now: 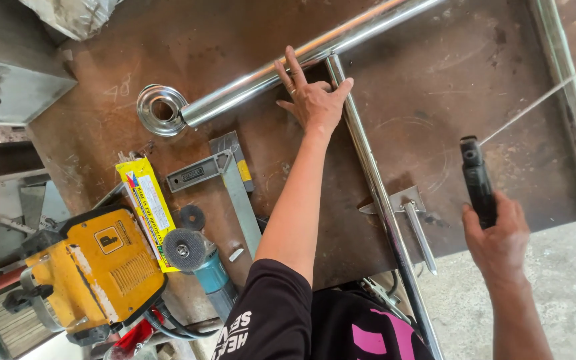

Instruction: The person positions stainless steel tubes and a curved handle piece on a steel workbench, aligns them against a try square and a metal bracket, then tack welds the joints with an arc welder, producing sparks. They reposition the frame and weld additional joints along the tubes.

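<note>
Left hand [313, 100] lies flat, fingers spread, on the thick steel tube [301, 57] where the thin steel tube [375, 193] butts against it, around 12 o'clock on the rusty steel table [435, 80]. Right hand [498, 237] at 4 o'clock is wrapped around a black torch handle [478, 180]. Try square [225, 177] lies at 9 o'clock.

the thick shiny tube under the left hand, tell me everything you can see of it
The thick tube is round, polished metal, mirror-bright with an orange-brown reflection along its top. It lies flat on the rusty brown steel table, running diagonally from beside a shiny ring flange up to the top edge of the view. Its near end is open. The left hand rests fingers spread against it, where a thinner tube butts into its side.
</note>
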